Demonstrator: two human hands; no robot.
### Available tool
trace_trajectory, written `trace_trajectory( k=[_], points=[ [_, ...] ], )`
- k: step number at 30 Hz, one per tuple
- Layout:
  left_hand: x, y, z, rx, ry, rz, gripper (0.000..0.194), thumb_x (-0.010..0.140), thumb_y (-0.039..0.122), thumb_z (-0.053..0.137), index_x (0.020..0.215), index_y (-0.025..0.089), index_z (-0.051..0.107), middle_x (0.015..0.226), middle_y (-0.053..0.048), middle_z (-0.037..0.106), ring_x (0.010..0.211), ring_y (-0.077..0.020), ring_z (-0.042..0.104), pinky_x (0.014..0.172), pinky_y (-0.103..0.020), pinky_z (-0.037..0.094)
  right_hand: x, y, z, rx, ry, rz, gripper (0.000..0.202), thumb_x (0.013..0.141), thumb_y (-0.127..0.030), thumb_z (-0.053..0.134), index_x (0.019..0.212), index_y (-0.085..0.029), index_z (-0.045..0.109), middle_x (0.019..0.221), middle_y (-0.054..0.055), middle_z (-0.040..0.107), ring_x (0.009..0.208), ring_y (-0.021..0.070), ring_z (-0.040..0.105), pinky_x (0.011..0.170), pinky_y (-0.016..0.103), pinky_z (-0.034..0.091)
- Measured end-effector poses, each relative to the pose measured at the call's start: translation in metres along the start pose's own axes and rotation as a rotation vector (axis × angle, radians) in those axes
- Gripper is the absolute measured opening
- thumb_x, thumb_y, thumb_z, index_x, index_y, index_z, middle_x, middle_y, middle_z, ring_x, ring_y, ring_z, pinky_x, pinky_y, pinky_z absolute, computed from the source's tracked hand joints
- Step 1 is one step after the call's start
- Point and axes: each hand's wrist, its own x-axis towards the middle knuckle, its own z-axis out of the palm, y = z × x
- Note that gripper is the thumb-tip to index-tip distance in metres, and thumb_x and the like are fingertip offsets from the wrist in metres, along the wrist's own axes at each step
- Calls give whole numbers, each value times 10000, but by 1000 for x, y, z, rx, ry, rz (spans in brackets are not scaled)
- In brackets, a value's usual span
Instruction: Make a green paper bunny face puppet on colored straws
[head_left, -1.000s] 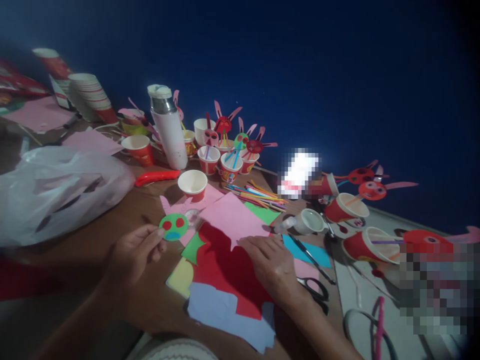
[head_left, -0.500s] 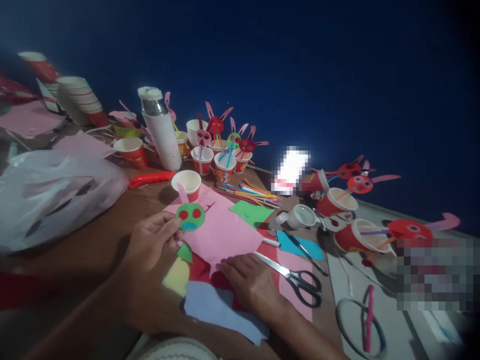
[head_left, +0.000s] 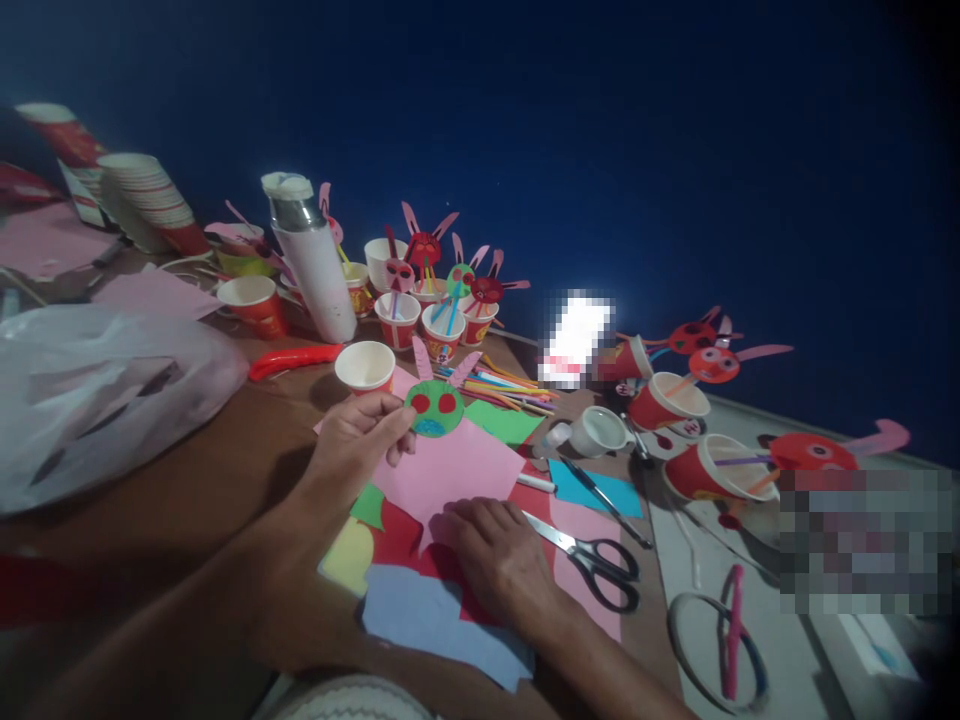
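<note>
Between thumb and fingers, my left hand (head_left: 371,430) pinches the edge of a green paper rabbit face (head_left: 435,410). The face has red eyes, a blue mouth and two pink ears, and is held above a pink paper sheet (head_left: 450,465). My right hand (head_left: 495,550) lies flat on the coloured papers, fingers stretched forward over the pink sheet's lower edge. Beside it are black-handled scissors (head_left: 600,565), their blades running toward my fingers. Just behind my left hand stands a red and white paper cup (head_left: 365,368).
Several decorated cups with paper rabbit heads (head_left: 442,328) stand at the back and right. A white flask (head_left: 315,270) rises at back left, near a plastic bag (head_left: 112,400). Pipe cleaners (head_left: 502,385), a pen (head_left: 607,500) and a small cup of clear glue-like liquid (head_left: 600,430) lie beyond the papers.
My left hand has moved right and slightly up with the green rabbit face, and both its ears now show upright. My right hand has stayed on the papers. The view has shifted slightly.
</note>
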Motion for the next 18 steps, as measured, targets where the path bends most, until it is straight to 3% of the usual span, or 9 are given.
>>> trace_trajectory(
  k=[4, 9, 14, 18],
  points=[
    [8, -11, 2, -34, 38, -25, 179, 718, 269, 648, 608, 147, 576, 476, 10, 585, 366, -46, 444, 377, -147, 333, 1, 4, 1, -4, 3, 55, 265, 872, -138, 494, 1116, -197, 579, 1090, 74, 642, 960, 222, 560, 757, 348, 410],
    [13, -28, -8, -48, 46, -20, 200, 724, 297, 660, 628, 146, 572, 494, 15, 588, 366, -47, 453, 370, -149, 328, 5, 10, -4, -35, 104, 73, 263, 874, -112, 474, 1083, -192, 613, 1064, 70, 669, 931, 206, 585, 771, 334, 436],
    [15, -32, -18, -100, 85, -6, 197, 746, 308, 650, 651, 153, 572, 501, 19, 587, 368, -50, 450, 366, -151, 329, 14, 16, -27, -68, 201, 73, 349, 844, -45, 437, 1105, -184, 622, 989, 63, 706, 898, 196, 620, 755, 328, 457],
    [15, -27, -22, -102, 132, 29, 201, 752, 303, 641, 635, 153, 574, 500, 11, 590, 382, -56, 464, 367, -151, 330, 25, 25, -52, -3, 306, 103, 333, 849, -58, 445, 1125, -146, 610, 1025, 95, 697, 969, 205, 622, 845, 338, 478]
  ],
)
